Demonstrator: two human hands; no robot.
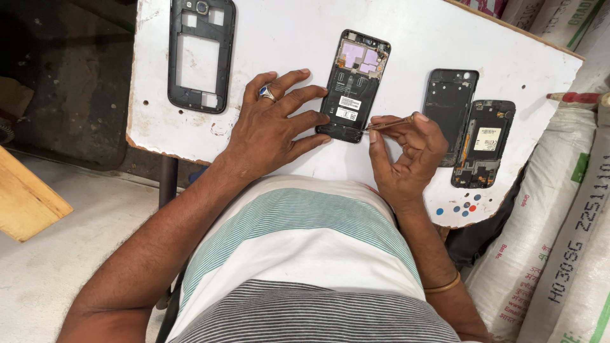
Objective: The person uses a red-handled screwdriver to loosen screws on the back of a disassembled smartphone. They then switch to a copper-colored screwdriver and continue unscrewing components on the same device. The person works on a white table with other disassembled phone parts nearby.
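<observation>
An opened black phone body (356, 86), with a battery and exposed circuit board, lies in the middle of the white table (292, 38). My left hand (273, 124), wearing a blue-stone ring, lies flat with its fingertips pressing the phone's lower left edge. In my right hand (406, 155) is a thin screwdriver (389, 124), pinched between thumb and fingers. Its tip touches the phone's bottom right corner.
An empty black phone frame (200, 54) lies at the table's far left. A black back panel (448, 108) and a second opened phone (484, 143) lie to the right. Several small coloured dots (464, 207) mark the near right edge. White sacks (565, 222) stand right, a wooden plank (25, 197) left.
</observation>
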